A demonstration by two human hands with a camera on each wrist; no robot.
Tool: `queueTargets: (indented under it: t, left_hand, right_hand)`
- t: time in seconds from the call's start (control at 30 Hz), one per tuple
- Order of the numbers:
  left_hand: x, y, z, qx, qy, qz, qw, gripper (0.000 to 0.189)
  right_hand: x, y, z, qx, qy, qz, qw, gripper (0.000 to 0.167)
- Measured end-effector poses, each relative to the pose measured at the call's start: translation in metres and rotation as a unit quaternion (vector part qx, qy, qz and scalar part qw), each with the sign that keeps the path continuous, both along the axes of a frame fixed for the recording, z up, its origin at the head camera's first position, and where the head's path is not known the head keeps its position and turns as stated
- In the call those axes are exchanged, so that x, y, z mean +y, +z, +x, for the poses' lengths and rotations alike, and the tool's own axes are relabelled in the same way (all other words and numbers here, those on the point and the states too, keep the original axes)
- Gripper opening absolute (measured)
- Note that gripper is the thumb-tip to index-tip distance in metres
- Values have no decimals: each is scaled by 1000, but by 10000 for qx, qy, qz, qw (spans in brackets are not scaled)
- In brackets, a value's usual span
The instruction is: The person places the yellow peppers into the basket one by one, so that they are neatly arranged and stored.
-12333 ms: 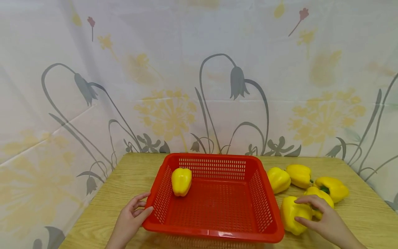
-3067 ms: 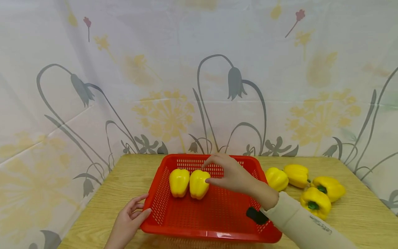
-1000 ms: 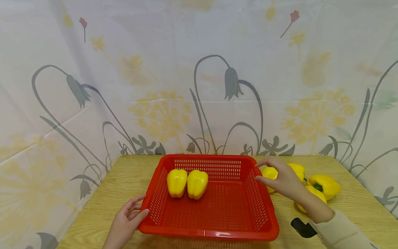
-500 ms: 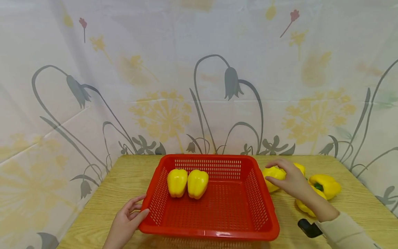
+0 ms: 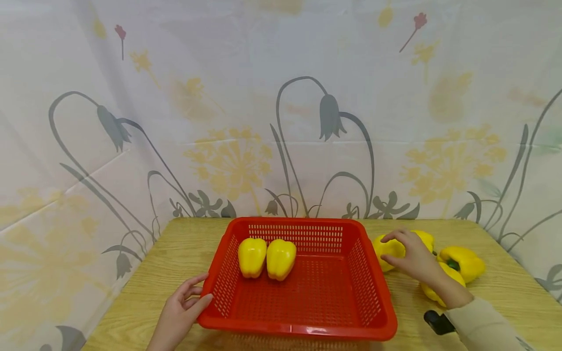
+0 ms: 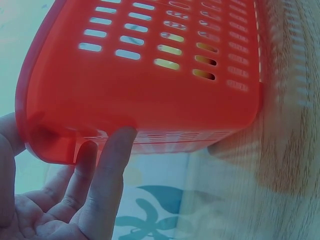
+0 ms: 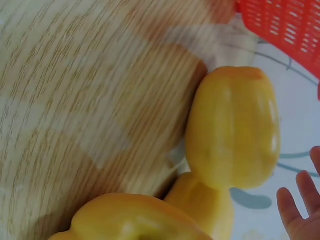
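Note:
A red perforated plastic basket (image 5: 298, 330) stands on the table. My left hand (image 5: 177, 312) holds its left rim, thumb over the edge and fingers (image 6: 107, 185) against the outside wall. Inside the basket, two yellow bell peppers (image 5: 252, 258) stand side by side at the left. Beyond the basket's right wall, my right hand (image 5: 414, 261) hovers with thumb and fingers apart around a yellow bell pepper (image 5: 393, 248). In the right wrist view, a gap shows between the spread fingers and that pepper (image 7: 234, 130).
Behind and right of my right hand lie several more bell peppers (image 5: 463, 263), partly hidden by hand and forearm. A black device (image 5: 439, 322) sits at my right wrist. A flower-printed sheet (image 5: 281, 97) hangs behind the wooden table (image 5: 145, 292).
The front right pepper, beside my right hand earliest, now stands in the basket beside the first. My right hand has withdrawn from the basket to another pepper; my left hand stays on the rim.

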State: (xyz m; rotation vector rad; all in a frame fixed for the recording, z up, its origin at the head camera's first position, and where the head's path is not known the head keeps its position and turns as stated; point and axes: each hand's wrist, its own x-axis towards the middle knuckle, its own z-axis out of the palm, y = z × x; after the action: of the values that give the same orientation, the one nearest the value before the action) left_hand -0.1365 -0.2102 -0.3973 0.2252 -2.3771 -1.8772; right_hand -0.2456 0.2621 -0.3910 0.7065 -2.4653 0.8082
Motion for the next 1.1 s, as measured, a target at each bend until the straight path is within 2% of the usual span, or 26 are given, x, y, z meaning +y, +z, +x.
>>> queueTargets:
  t: [0.43,0.73,1.1]
  left_hand:
    - [-1,0,0,-56,19,-69,10000,48]
    - [-2,-2,0,-17,-14,16,10000,48]
    - [-2,-1,0,-76,3,-68,9999,49]
  right_hand:
    - [6,-17,-13,-888,-320,236,9953,34]
    - [5,-21,-14,-1170,-528,362,9911,33]
    - [3,-22,-18,-1133,-581,435,9909,33]
